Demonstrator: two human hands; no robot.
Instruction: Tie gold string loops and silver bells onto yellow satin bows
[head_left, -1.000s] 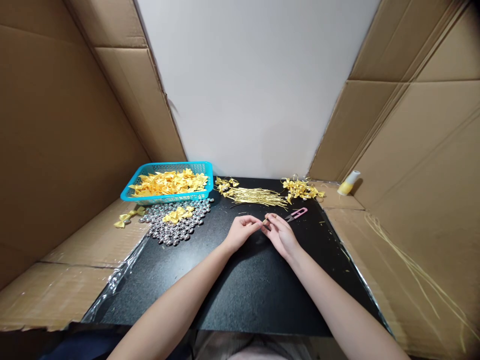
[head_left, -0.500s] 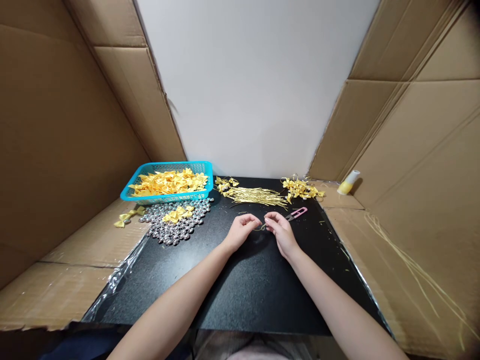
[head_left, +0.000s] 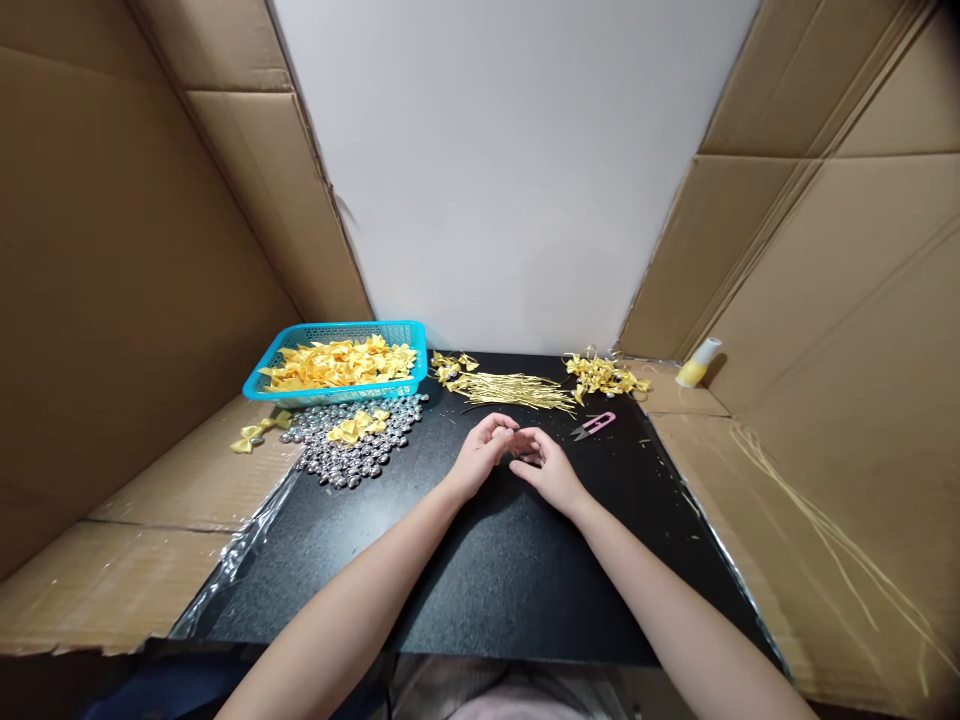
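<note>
Your right hand (head_left: 553, 475) has moved in against your left hand (head_left: 480, 455), hiding the strand seen between them half a second ago.
At far left, you have the basket (head_left: 421, 358) and beads (head_left: 341, 465); then comes your left hand, thumb and fingers bent together, its grip impossible to tell, as is the hidden strand's direction. Just beyond your hands lie the cords (head_left: 517, 391), long axis running left to right. Your right hand curls loosely, thumb apart from fingers. Right of it, snips (head_left: 596, 426) lie slantwise, blades towards you and left, handle far and right.
</note>
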